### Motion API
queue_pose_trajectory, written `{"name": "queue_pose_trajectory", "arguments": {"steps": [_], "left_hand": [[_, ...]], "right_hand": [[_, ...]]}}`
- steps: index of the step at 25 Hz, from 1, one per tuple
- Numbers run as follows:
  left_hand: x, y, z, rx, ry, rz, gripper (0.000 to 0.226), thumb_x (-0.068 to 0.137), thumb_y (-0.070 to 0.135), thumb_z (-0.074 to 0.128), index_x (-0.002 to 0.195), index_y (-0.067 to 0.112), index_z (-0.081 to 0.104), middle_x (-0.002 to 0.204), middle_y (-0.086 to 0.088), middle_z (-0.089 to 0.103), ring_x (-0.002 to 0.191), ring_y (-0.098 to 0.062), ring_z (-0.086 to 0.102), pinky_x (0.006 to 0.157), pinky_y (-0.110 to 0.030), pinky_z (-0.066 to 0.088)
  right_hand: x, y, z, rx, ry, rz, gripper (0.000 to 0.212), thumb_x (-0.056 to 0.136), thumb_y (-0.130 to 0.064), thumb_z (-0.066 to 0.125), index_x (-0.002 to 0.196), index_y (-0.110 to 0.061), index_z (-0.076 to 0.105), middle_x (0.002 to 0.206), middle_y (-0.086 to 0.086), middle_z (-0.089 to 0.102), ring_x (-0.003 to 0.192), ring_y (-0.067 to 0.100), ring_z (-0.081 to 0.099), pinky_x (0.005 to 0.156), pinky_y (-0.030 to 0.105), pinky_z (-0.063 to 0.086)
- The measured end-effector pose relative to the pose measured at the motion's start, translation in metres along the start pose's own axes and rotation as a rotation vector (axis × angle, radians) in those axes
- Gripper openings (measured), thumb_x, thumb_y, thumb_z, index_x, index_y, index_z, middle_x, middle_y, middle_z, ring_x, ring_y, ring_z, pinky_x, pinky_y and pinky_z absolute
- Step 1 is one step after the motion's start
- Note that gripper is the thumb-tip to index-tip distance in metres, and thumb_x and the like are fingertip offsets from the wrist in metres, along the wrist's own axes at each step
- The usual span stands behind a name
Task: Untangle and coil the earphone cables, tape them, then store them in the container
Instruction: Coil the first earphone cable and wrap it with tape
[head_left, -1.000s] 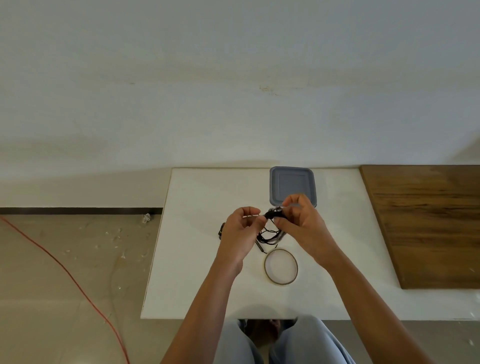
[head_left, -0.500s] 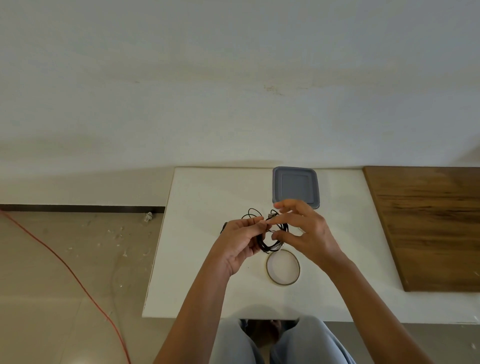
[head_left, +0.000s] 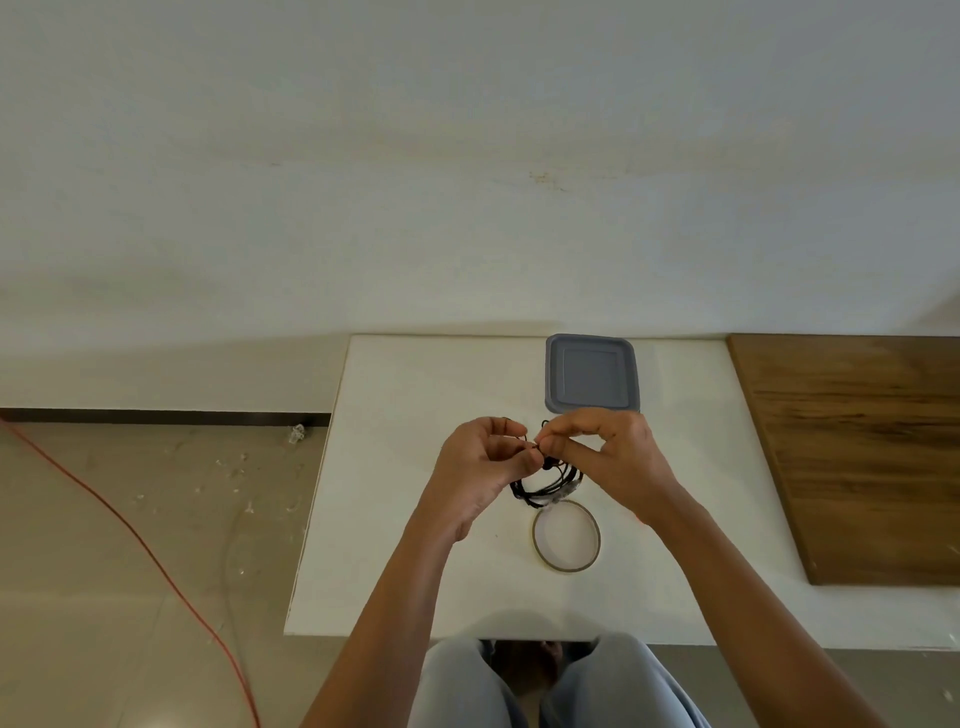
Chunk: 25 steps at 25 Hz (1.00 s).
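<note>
A black earphone cable (head_left: 545, 486) hangs in a loose coil between my two hands, above the white table (head_left: 410, 545). My left hand (head_left: 483, 467) pinches the cable at the coil's top with curled fingers. Facing it, my right hand (head_left: 608, 457) pinches the same spot with thumb and fingertips. A clear piece of tape seems wrapped round the coil's lower right part. The roll of clear tape (head_left: 566, 538) lies flat on the table just below the coil. The grey-lidded container (head_left: 591, 373) stands behind my hands, lid on.
A brown wooden board (head_left: 857, 452) covers the table's right side. An orange cord (head_left: 130, 530) runs across the floor at the left, with small bits of litter near the wall. My knees show under the table's front edge.
Both hands have shifted slightly and closed together at the top of the coil. The coil now hangs lower, under my fingers, instead of spreading above my left hand.
</note>
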<state>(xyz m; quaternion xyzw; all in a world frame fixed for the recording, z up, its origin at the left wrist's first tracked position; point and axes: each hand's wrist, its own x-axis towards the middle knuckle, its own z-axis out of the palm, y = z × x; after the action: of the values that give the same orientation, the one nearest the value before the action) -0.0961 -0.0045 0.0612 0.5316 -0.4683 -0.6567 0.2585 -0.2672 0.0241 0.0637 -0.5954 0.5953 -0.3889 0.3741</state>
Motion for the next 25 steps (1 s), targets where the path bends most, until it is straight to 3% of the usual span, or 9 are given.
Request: {"name": "queue_pose_trajectory", "arguments": {"steps": [5,9,12,15,18,21,23,25], "left_hand": [[-0.002,0.002,0.007,0.343,0.133,0.201,0.029,0.079,0.01,0.074,0.099,0.017,0.054,0.086,0.002,0.073,0.079,-0.008,0.068,0.065,-0.011,0.05],[-0.004,-0.003,0.009,0.555,0.116,0.347,0.025,0.085,0.011,0.065,0.101,0.02,0.049,0.09,0.007,0.071,0.079,-0.008,0.063,0.066,-0.013,0.047],[-0.002,-0.001,0.005,0.568,0.103,0.386,0.021,0.088,0.011,0.062,0.106,0.016,0.051,0.093,0.005,0.071,0.082,-0.011,0.065,0.069,-0.02,0.05],[-0.001,0.0,0.002,0.491,0.094,0.39,0.021,0.088,0.01,0.062,0.107,0.016,0.055,0.09,0.007,0.071,0.083,-0.006,0.065,0.069,-0.012,0.047],[-0.003,-0.002,0.005,0.521,0.124,0.451,0.023,0.088,0.01,0.063,0.111,0.013,0.056,0.091,0.009,0.07,0.081,-0.003,0.06,0.07,-0.004,0.043],[-0.005,-0.007,0.012,0.625,0.154,0.477,0.024,0.092,0.015,0.058,0.115,0.014,0.052,0.099,0.006,0.071,0.084,-0.007,0.058,0.072,-0.011,0.042],[-0.004,-0.013,0.014,0.712,0.195,0.511,0.023,0.094,0.017,0.056,0.116,0.014,0.054,0.101,0.004,0.072,0.092,-0.016,0.061,0.076,-0.021,0.044],[-0.005,-0.017,0.014,0.762,0.256,0.585,0.019,0.094,0.017,0.057,0.112,0.013,0.061,0.096,0.001,0.072,0.089,-0.017,0.062,0.073,-0.017,0.04]], "right_hand": [[0.008,-0.006,0.001,0.098,-0.059,0.316,0.007,0.08,-0.017,0.073,0.085,-0.017,0.078,0.081,-0.003,0.075,0.08,0.008,0.069,0.074,0.017,0.053],[0.021,-0.006,-0.007,0.198,-0.272,0.563,0.016,0.078,-0.015,0.075,0.094,-0.016,0.075,0.086,0.003,0.073,0.078,0.008,0.064,0.074,0.019,0.048],[0.026,-0.006,-0.008,0.169,-0.384,0.503,0.018,0.084,-0.021,0.07,0.099,-0.011,0.07,0.089,0.005,0.07,0.081,0.013,0.059,0.082,0.03,0.045],[0.025,-0.003,-0.009,0.122,-0.412,0.433,0.024,0.089,-0.034,0.062,0.098,-0.012,0.068,0.096,0.01,0.071,0.09,0.023,0.061,0.089,0.035,0.045],[0.024,0.0,-0.007,0.222,-0.349,0.569,0.015,0.089,-0.026,0.063,0.084,-0.014,0.07,0.088,0.01,0.067,0.088,0.021,0.055,0.086,0.033,0.041],[0.023,-0.003,0.001,0.313,-0.296,0.782,0.011,0.088,-0.02,0.059,0.081,-0.013,0.065,0.086,0.008,0.061,0.085,0.018,0.052,0.077,0.028,0.04],[0.023,-0.004,0.003,0.292,-0.27,0.795,0.011,0.088,-0.021,0.06,0.083,-0.013,0.063,0.088,0.008,0.061,0.084,0.018,0.051,0.075,0.027,0.039],[0.022,-0.005,0.003,0.275,-0.266,0.723,0.012,0.089,-0.024,0.062,0.084,-0.014,0.063,0.085,0.005,0.064,0.083,0.016,0.053,0.077,0.026,0.039]]}}
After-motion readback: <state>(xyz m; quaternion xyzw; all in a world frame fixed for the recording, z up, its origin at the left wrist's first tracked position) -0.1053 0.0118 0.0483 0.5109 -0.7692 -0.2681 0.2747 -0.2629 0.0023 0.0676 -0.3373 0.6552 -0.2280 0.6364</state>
